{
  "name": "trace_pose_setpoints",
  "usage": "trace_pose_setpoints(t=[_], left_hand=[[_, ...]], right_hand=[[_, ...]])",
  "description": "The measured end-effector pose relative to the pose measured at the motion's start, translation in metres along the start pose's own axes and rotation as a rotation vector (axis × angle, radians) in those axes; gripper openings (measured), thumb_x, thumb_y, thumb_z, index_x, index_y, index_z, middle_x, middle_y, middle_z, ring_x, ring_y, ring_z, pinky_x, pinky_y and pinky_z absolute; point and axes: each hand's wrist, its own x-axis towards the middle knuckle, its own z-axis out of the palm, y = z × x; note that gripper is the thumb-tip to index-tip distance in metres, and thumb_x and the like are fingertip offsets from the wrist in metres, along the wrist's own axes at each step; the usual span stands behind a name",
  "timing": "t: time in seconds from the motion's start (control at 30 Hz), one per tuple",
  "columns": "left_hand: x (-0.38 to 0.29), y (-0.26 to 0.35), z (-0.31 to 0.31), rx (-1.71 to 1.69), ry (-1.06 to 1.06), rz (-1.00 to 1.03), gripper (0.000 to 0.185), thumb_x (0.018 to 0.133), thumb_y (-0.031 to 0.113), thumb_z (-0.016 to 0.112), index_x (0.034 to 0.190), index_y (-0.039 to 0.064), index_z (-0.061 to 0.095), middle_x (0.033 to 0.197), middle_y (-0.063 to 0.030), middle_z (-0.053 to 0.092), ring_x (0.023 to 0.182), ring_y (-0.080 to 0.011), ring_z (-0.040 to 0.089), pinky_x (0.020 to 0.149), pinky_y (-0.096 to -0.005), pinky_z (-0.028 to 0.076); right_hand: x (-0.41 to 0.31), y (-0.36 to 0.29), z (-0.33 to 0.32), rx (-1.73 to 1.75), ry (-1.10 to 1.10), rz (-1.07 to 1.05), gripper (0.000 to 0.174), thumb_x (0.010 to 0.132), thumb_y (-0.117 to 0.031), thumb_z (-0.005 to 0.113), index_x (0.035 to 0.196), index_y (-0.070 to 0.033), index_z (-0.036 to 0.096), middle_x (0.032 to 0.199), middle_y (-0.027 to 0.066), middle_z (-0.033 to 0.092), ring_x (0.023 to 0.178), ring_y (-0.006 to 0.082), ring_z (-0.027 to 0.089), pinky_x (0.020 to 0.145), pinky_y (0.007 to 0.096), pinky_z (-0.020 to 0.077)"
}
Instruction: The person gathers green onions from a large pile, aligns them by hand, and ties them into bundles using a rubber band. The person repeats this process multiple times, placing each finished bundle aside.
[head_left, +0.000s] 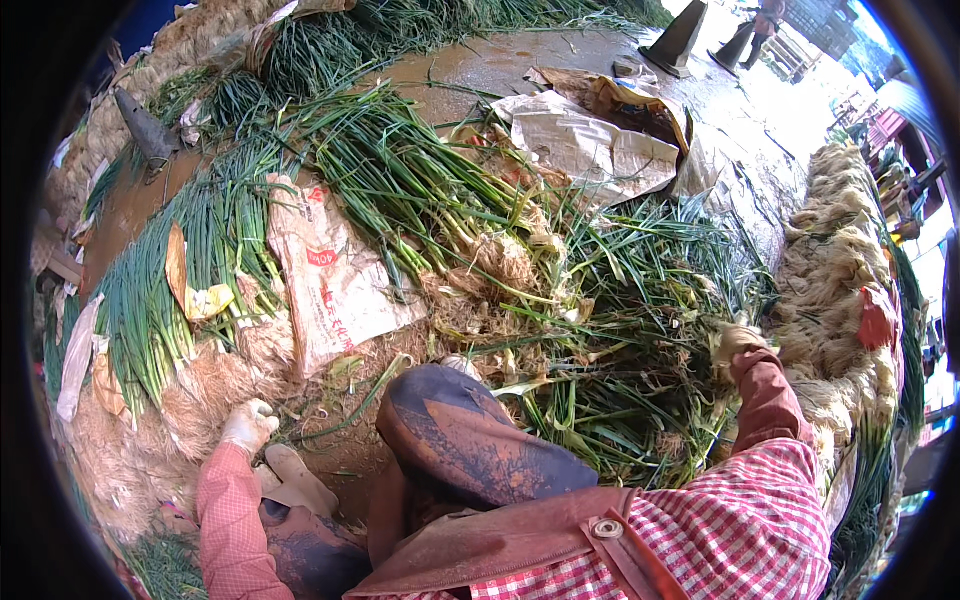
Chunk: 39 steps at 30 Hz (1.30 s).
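Note:
My left hand (250, 427), in a pale glove with its fingers curled in, is beside the root ends of green onions (202, 255) laid in a row at the left. Nothing shows in its grip. On the right, my gloved right hand (739, 341) is blurred at the edge of a heap of loose green leaves and trimmings (660, 397); whether it holds anything is unclear. More green onions with tangled roots (420, 187) lie in front of me. Between the two lots is a flattened woven sack (322, 277) bearing red print.
Stacked onions with roots outward (836, 255) form a wall close on my right. Beyond the heap lies a crumpled white sack (592, 142). Dark cones (675, 41) stand on the wet ground (480, 67), near a person (766, 26) far off. Another cone (144, 127) leans at left.

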Motion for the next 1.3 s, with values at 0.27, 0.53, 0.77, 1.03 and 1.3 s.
trace_pose_setpoints(t=[0.27,0.53,0.77,1.03,1.3], left_hand=[[-0.013,0.044,-0.003,-0.013,0.002,0.119,0.029,0.081,0.007,0.072,0.108,0.003,0.063,0.086,-0.0068,0.065,0.08,-0.0143,0.061,0.074,-0.0293,0.051],[-0.032,0.053,-0.002,-0.243,-0.104,0.08,0.035,0.085,0.005,0.068,0.119,-0.002,0.058,0.089,-0.0031,0.064,0.078,-0.0084,0.057,0.073,-0.0244,0.05],[0.038,0.104,0.032,-0.475,-0.221,0.112,0.038,0.093,0.015,0.058,0.124,-0.006,0.053,0.092,-0.007,0.066,0.081,-0.0136,0.063,0.08,-0.0271,0.051],[0.118,0.161,0.185,-1.155,-0.222,-0.122,0.038,0.094,0.019,0.06,0.125,-0.004,0.057,0.11,-0.0069,0.063,0.091,-0.0154,0.059,0.086,-0.0284,0.048],[0.113,0.14,0.21,-0.642,0.148,0.252,0.025,0.098,0.013,0.055,0.121,0.003,0.056,0.086,-0.0009,0.061,0.055,-0.0062,0.05,0.047,-0.023,0.045]], right_hand=[[-0.048,-0.31,-0.052,0.527,0.331,-1.153,0.024,0.08,-0.032,0.062,0.088,-0.011,0.068,0.083,0.0144,0.068,0.078,0.0351,0.066,0.07,0.0456,0.0532],[-0.071,-0.579,-0.068,0.569,0.447,-0.949,0.034,0.084,-0.02,0.062,0.113,-0.005,0.055,0.103,0.0167,0.068,0.098,0.034,0.066,0.074,0.0416,0.0553],[-0.085,-0.579,-0.116,1.422,-0.451,-0.967,0.021,0.084,-0.021,0.072,0.095,-0.005,0.065,0.083,0.0113,0.069,0.075,0.0183,0.065,0.071,0.0309,0.0545],[-0.186,-0.507,-0.09,0.858,-0.725,-1.406,0.027,0.085,-0.018,0.073,0.109,-0.008,0.065,0.088,0.0055,0.068,0.086,0.0121,0.063,0.079,0.0293,0.0527],[-0.152,-0.575,-0.124,0.995,0.039,-1.566,0.041,0.089,-0.032,0.065,0.117,-0.005,0.052,0.099,0.0163,0.066,0.084,0.03,0.067,0.071,0.0394,0.0539]])
